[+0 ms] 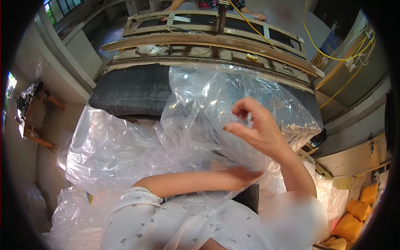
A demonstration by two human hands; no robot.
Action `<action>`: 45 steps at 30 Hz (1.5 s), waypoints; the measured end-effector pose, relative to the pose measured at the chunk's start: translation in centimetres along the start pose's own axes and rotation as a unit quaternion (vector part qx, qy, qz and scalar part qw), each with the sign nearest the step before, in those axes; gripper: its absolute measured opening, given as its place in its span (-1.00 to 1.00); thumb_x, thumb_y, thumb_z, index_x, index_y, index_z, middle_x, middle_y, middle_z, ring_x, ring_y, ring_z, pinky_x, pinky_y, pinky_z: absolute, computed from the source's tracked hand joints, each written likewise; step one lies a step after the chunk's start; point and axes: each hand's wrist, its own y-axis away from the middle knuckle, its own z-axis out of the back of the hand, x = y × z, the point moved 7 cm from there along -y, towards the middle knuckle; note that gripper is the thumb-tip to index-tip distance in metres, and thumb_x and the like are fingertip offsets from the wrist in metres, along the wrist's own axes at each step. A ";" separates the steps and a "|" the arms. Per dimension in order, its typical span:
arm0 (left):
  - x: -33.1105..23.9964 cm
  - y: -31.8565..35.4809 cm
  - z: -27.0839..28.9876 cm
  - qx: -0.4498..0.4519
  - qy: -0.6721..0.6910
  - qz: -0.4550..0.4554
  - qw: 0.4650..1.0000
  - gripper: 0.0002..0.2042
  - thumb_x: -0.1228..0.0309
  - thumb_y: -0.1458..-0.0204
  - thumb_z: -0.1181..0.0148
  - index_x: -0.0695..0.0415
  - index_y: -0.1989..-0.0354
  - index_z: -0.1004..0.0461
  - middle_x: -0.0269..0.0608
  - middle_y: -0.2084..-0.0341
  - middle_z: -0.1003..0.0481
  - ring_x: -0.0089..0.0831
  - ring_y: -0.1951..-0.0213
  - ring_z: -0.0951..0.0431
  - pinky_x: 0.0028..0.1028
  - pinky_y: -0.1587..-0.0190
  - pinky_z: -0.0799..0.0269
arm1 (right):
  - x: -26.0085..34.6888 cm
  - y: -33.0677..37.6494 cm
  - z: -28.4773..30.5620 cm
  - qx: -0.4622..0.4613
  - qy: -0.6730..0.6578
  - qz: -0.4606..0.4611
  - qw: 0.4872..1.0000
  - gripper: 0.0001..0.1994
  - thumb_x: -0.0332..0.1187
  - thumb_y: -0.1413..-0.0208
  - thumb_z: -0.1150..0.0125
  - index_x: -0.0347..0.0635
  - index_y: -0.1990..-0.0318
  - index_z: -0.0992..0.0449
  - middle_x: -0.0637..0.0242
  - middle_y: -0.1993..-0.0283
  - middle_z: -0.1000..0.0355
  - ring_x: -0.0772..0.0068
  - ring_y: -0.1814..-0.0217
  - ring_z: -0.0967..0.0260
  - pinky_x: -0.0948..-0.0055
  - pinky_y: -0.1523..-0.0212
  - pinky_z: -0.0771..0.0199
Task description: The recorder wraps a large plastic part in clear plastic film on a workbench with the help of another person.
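Note:
A large sheet of clear plastic film [191,104] lies in loose folds over a dark grey padded piece [129,89] on the workbench and hangs down toward me. My right hand [260,129] is raised above the film, right of the middle. Its thumb and index finger curve toward each other with a gap between them, and nothing shows in that gap. My left forearm reaches across my front to the right. My left hand [241,177] is low against the near folds, closed on the film; its fingertips are partly hidden there.
Wooden frame rails [216,40] with metal plates stand along the bench's far side. Beyond them another person's hand [259,17] rests. A yellow cable [329,56] hangs at the far right. Orange cushions [350,225] are stacked lower right. More film [77,216] bunches lower left.

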 end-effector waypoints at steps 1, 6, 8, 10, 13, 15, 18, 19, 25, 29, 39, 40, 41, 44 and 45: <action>-0.3 0.0 0.0 -0.044 -0.059 -0.044 0.996 -0.48 0.48 0.04 -0.01 0.26 -0.15 -0.12 0.06 0.47 -0.43 0.01 0.37 -0.47 -0.17 0.34 -0.35 | -1.2 0.1 -1.3 0.045 -0.032 -0.071 0.996 -0.77 -0.34 0.00 -0.21 -0.21 0.22 -0.39 0.47 0.39 -0.28 0.63 0.33 -0.19 0.63 0.33 -0.17; -8.3 9.2 13.5 -0.068 0.029 -0.042 0.996 -0.77 0.36 0.03 -0.19 0.22 0.27 -0.39 -0.06 0.49 -0.44 -0.12 0.40 -0.48 -0.32 0.36 -0.39 | -4.0 1.6 -4.1 0.124 -0.253 -0.172 0.944 -0.85 -0.40 -0.07 -0.14 -0.22 0.22 -0.41 0.55 0.38 -0.31 0.77 0.36 -0.17 0.70 0.34 -0.19; -8.6 12.6 20.0 -0.286 0.086 -0.071 0.952 -0.81 0.34 0.09 -0.26 0.23 0.47 -0.49 -0.08 0.53 -0.50 -0.20 0.46 -0.51 -0.39 0.38 -0.41 | -3.6 2.1 -4.3 0.116 -0.280 -0.150 0.941 -0.87 -0.42 -0.08 -0.12 -0.22 0.23 -0.42 0.57 0.39 -0.31 0.81 0.38 -0.16 0.73 0.35 -0.20; -8.4 13.0 26.7 -0.371 -0.293 -0.051 0.880 -0.65 0.19 0.12 -0.24 0.22 0.27 -0.47 -0.16 0.38 -0.48 -0.23 0.29 -0.48 -0.39 0.20 -0.35 | -3.0 2.4 -3.8 0.090 -0.283 -0.116 0.948 -0.90 -0.45 -0.07 -0.06 -0.23 0.26 -0.43 0.50 0.46 -0.31 0.76 0.51 -0.06 0.70 0.49 -0.12; -3.2 12.7 30.4 -0.300 -0.333 -0.010 0.894 -0.63 0.15 0.10 -0.22 0.21 0.27 -0.45 -0.24 0.40 -0.44 -0.26 0.29 -0.42 -0.40 0.10 -0.26 | -1.9 2.0 -3.8 0.096 -0.263 -0.100 0.955 -0.90 -0.49 -0.07 -0.05 -0.24 0.26 -0.43 0.49 0.46 -0.33 0.76 0.49 -0.10 0.70 0.47 -0.15; -1.7 12.3 30.2 -0.200 -0.305 0.015 0.931 -0.64 0.15 0.11 -0.24 0.22 0.31 -0.45 -0.26 0.44 -0.43 -0.27 0.32 -0.41 -0.41 0.12 -0.24 | -1.3 1.8 -3.1 0.106 -0.236 -0.101 0.961 -0.90 -0.49 -0.06 -0.05 -0.25 0.26 -0.43 0.49 0.45 -0.33 0.76 0.48 -0.11 0.70 0.47 -0.16; -1.1 12.6 29.2 -0.146 -0.143 0.054 0.977 -0.73 0.24 0.09 -0.27 0.22 0.43 -0.46 -0.32 0.50 -0.40 -0.43 0.39 -0.37 -0.52 0.26 -0.27 | -1.4 2.0 -2.8 0.092 -0.217 -0.129 0.963 -0.93 -0.50 -0.03 -0.08 -0.23 0.30 -0.43 0.52 0.46 -0.30 0.75 0.49 -0.08 0.69 0.48 -0.13; -1.4 13.4 29.3 -0.201 -0.090 0.049 0.974 -0.76 0.28 0.11 -0.29 0.21 0.46 -0.45 -0.35 0.52 -0.38 -0.50 0.41 -0.34 -0.55 0.29 -0.26 | -1.6 2.0 -2.7 0.075 -0.220 -0.145 0.962 -0.95 -0.51 0.00 -0.10 -0.21 0.34 -0.44 0.55 0.48 -0.26 0.76 0.52 -0.03 0.69 0.49 -0.09; -3.0 15.9 28.1 -0.392 -0.003 -0.056 0.918 -0.91 0.49 0.09 -0.25 0.20 0.42 -0.48 -0.40 0.55 -0.33 -0.61 0.48 -0.30 -0.62 0.37 -0.25 | -1.2 0.9 -2.0 0.108 -0.177 -0.107 0.972 -0.93 -0.50 -0.02 -0.09 -0.26 0.33 -0.40 0.49 0.51 -0.27 0.74 0.50 -0.09 0.69 0.49 -0.13; -3.4 17.0 27.7 -0.423 -0.034 -0.060 0.903 -0.88 0.51 0.12 -0.27 0.17 0.39 -0.49 -0.43 0.58 -0.28 -0.64 0.54 -0.24 -0.63 0.47 -0.18 | -0.7 -0.1 -1.7 0.112 -0.160 -0.082 0.977 -0.94 -0.51 0.00 -0.10 -0.26 0.35 -0.38 0.48 0.51 -0.26 0.72 0.49 -0.09 0.67 0.47 -0.14; -3.9 16.5 26.8 -0.483 -0.067 -0.059 0.871 -0.88 0.59 0.20 -0.31 0.13 0.45 -0.53 -0.44 0.65 -0.20 -0.66 0.62 -0.14 -0.62 0.60 -0.02 | 1.3 -1.3 -1.0 0.047 -0.119 -0.020 0.992 -0.82 -0.48 0.06 -0.20 -0.24 0.29 -0.36 0.41 0.38 -0.30 0.58 0.36 -0.21 0.58 0.35 -0.23; -4.1 16.3 26.8 -0.490 -0.088 -0.058 0.865 -0.87 0.60 0.21 -0.30 0.14 0.44 -0.54 -0.43 0.65 -0.22 -0.65 0.63 -0.16 -0.62 0.61 -0.03 | 2.1 -2.0 -1.0 -0.003 -0.140 0.020 0.990 -0.79 -0.47 0.07 -0.22 -0.23 0.26 -0.36 0.40 0.36 -0.30 0.56 0.34 -0.22 0.55 0.33 -0.25; -5.0 16.2 26.5 -0.490 -0.093 -0.066 0.864 -0.87 0.60 0.21 -0.30 0.14 0.44 -0.54 -0.43 0.65 -0.22 -0.65 0.63 -0.16 -0.62 0.61 -0.03 | 3.3 -2.5 -1.3 -0.009 -0.135 0.025 0.991 -0.79 -0.47 0.07 -0.22 -0.23 0.26 -0.36 0.40 0.36 -0.30 0.56 0.34 -0.22 0.55 0.33 -0.25; -5.8 16.3 26.3 -0.520 -0.120 -0.078 0.842 -0.87 0.60 0.20 -0.30 0.14 0.44 -0.54 -0.40 0.65 -0.26 -0.63 0.62 -0.20 -0.61 0.60 -0.08 | 5.4 -3.5 -1.5 -0.076 -0.080 0.114 0.987 -0.75 -0.45 0.08 -0.26 -0.22 0.23 -0.36 0.40 0.40 -0.30 0.57 0.37 -0.22 0.57 0.34 -0.26; -5.7 16.2 26.3 -0.520 -0.127 -0.082 0.841 -0.87 0.59 0.20 -0.30 0.14 0.43 -0.54 -0.40 0.65 -0.26 -0.61 0.61 -0.20 -0.61 0.60 -0.09 | 4.7 -3.7 -1.6 -0.097 -0.135 0.084 0.983 -0.72 -0.45 0.08 -0.26 -0.23 0.20 -0.37 0.41 0.43 -0.30 0.58 0.39 -0.22 0.59 0.35 -0.27</action>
